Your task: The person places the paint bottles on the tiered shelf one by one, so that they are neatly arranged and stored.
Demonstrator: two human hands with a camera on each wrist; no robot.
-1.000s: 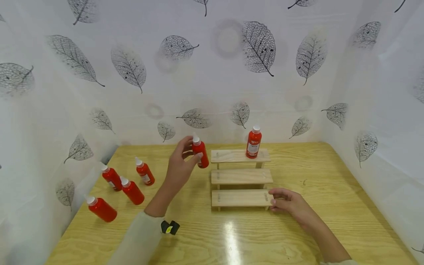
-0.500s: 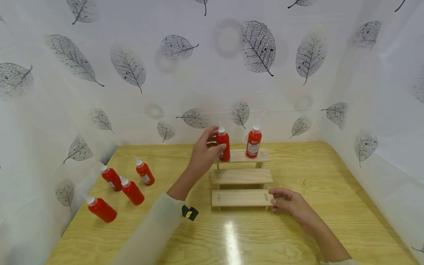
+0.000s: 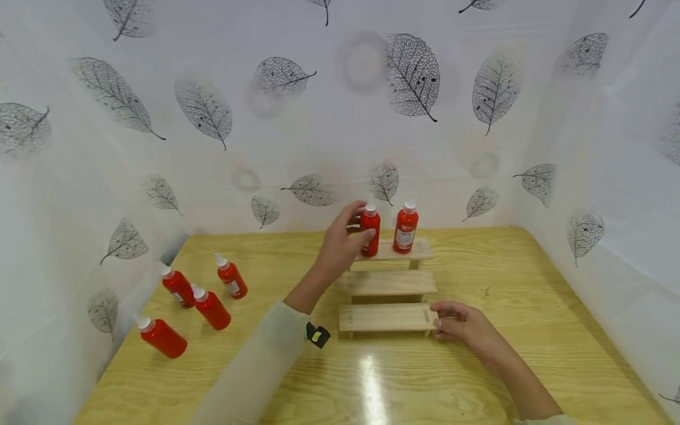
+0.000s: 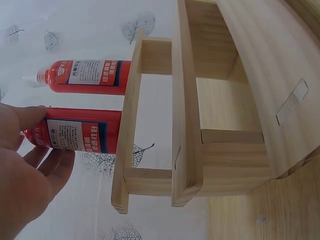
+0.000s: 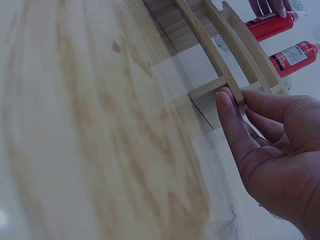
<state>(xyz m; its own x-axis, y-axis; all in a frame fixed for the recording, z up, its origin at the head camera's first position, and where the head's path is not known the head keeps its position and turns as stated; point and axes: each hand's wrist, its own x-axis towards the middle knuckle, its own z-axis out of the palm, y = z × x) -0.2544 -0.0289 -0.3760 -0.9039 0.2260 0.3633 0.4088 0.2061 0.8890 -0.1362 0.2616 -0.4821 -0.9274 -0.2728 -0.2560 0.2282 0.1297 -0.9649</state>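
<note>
A three-tier wooden step rack point(image 3: 386, 317) stands on the table. My left hand point(image 3: 339, 245) grips a red ink bottle point(image 3: 372, 247) around its body, the thumb on the near side. That bottle is upright, its base on the top tier in the left wrist view. To its right on the same tier stands another red bottle point(image 3: 405, 235) with a white cap and label, slightly apart. With thumb and fingers, my right hand point(image 3: 474, 332) pinches the right end of the lowest tier; the right wrist view shows the fingertips on both faces of the board point(image 5: 212, 52).
Several more red bottles with white caps, among them a front one point(image 3: 163, 338) and a back one point(image 3: 232, 279), stand at the table's left. A leaf-print curtain point(image 3: 329, 136) encloses the wooden table point(image 3: 467, 389) at the back and sides.
My left hand has carried its bottle rightward from left of the rack onto the top tier, near the other bottle. My right hand has kept its hold on the lowest tier.
</note>
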